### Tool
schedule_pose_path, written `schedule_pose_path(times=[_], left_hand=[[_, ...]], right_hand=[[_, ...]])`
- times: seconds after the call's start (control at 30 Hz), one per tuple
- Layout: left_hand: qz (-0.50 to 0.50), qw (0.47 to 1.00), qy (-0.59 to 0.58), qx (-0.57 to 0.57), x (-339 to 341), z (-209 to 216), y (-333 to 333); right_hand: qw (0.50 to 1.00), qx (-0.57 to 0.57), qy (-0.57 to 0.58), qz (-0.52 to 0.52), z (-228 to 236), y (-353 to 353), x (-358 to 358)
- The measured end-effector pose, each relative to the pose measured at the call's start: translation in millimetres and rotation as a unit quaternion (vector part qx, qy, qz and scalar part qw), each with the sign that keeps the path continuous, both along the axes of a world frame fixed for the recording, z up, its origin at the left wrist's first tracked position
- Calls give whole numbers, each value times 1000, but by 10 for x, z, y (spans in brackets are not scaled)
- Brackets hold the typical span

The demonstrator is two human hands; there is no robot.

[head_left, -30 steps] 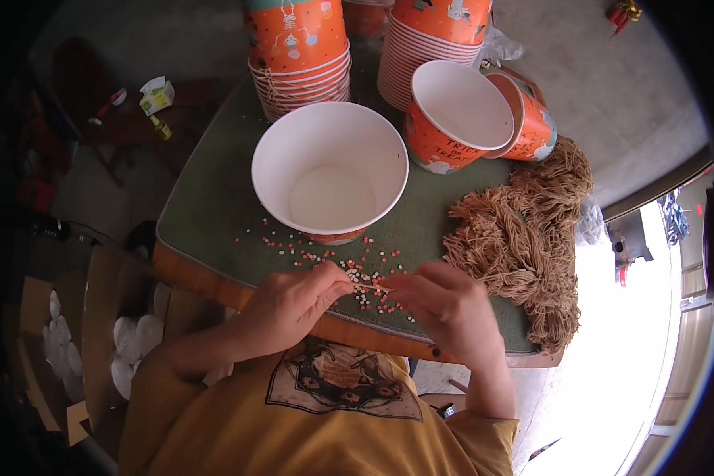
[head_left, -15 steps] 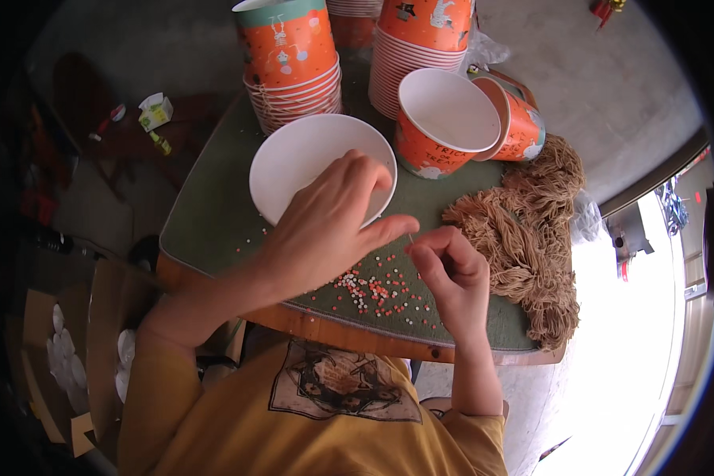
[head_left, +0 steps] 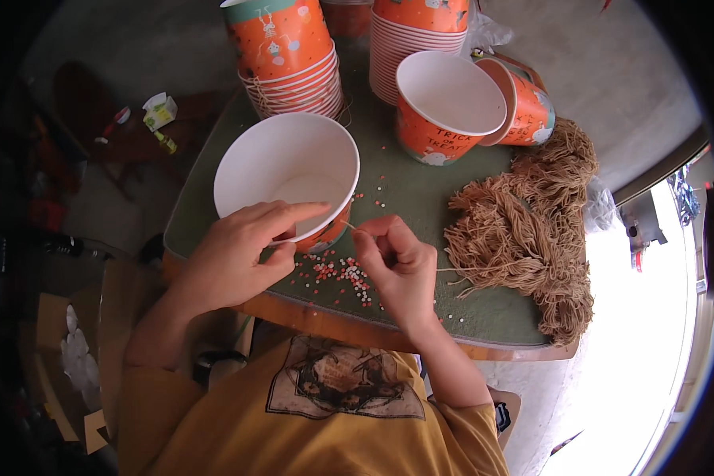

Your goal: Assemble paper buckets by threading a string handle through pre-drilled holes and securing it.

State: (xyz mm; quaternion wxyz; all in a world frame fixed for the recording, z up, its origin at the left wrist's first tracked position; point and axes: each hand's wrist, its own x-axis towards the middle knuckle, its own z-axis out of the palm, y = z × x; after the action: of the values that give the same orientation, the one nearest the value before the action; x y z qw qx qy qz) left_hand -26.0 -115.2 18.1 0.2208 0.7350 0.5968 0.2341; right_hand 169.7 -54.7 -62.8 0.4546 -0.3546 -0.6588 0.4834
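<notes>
In front of me a paper bucket [head_left: 246, 170], white inside and orange outside, tilts so that I see into it. My left hand [head_left: 234, 254] is closed over its near rim, index finger stretched along the inside and thumb outside. My right hand [head_left: 401, 270] pinches the end of a thin tan string [head_left: 351, 225] just beside the bucket's wall. A strand of the string also shows behind that hand, running toward a tan yarn bundle [head_left: 492, 234]. Small red and white beads [head_left: 349, 274] lie scattered on the green tabletop between my hands.
Stacked orange buckets [head_left: 289, 71] stand at the far left, with another stack [head_left: 416, 47] behind the middle. An upright bucket [head_left: 451, 95] and a tipped one [head_left: 527, 111] sit far right. The table's wooden edge [head_left: 333, 321] is nearest me; an open carton [head_left: 59, 349] stands lower left.
My left hand has moved left and down from above the bucket to its near rim. The bucket is now tilted, with its orange side showing. My right hand has shifted left with the string.
</notes>
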Motion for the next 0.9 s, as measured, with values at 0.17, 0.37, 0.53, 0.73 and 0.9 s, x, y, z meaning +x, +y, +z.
schedule_pose_path(times=[0.17, 0.37, 0.53, 0.73, 0.9], left_hand=[[-2, 1000, -18, 9, 5, -35, 13], [13, 1000, -26, -2, 33, -45, 2], [22, 999, -14, 28, 44, -78, 0], [13, 999, -9, 35, 31, -99, 7], [-22, 991, -112, -66, -64, 2, 165]], right_hand=[[1000, 12, 7, -27, -15, -34, -60], [999, 21, 0, -43, -38, -6, -73], [998, 31, -23, -53, -36, 11, -93], [999, 18, -26, -42, -61, 38, -135], [999, 9, -33, -34, -33, 76, -182]])
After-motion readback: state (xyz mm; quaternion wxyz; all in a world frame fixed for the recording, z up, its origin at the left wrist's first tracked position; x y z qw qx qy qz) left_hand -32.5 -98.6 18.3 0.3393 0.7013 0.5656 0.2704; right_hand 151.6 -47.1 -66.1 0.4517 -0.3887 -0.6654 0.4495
